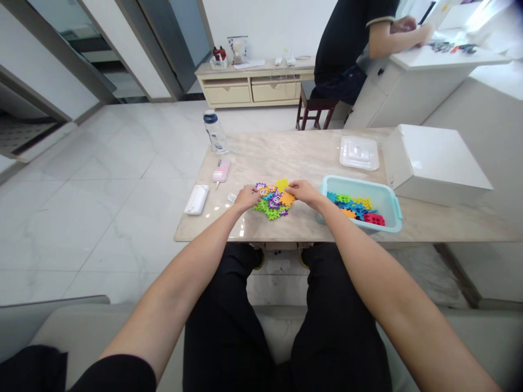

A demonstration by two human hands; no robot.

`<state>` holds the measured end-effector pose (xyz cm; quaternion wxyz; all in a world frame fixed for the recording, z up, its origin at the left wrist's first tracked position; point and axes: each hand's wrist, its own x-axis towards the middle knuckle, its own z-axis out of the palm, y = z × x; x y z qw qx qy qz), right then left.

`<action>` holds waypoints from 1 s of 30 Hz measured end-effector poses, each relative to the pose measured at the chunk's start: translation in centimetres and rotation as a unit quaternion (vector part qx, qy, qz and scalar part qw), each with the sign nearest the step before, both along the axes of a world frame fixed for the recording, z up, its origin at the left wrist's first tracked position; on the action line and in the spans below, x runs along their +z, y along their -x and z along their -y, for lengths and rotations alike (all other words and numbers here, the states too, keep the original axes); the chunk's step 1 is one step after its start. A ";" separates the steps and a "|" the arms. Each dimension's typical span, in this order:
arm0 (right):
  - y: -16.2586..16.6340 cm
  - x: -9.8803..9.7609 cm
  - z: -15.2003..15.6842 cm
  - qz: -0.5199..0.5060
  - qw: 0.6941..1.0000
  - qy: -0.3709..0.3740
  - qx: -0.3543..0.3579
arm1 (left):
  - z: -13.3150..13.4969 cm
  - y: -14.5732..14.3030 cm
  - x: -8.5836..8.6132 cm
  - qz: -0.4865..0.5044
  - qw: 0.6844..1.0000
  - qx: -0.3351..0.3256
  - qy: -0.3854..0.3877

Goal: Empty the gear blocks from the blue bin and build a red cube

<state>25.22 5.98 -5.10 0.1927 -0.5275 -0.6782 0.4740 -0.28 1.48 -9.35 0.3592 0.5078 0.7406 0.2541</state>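
A pile of interlocking plastic tiles with notched edges lies on the table in front of me, in green, purple, orange, yellow and blue. Some carry white window-like lattice pieces. My left hand is at the pile's left side, its fingers closed at the edge of a purple tile. From the right, my right hand pinches the edge of an orange tile, close to a yellow tile. A loose white lattice piece lies left of my left hand.
Right of the pile, a light-blue bin holds more tiles. Behind it are a clear plastic lid and a white box. At left stand a water bottle, a pink package and a white case. Another person sits beyond.
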 end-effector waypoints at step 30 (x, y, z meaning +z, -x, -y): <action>14.8 -1.6 0.8 0.356 0.910 -0.161 0.140 | 4.2 3.6 1.4 -0.279 0.960 -0.008 0.014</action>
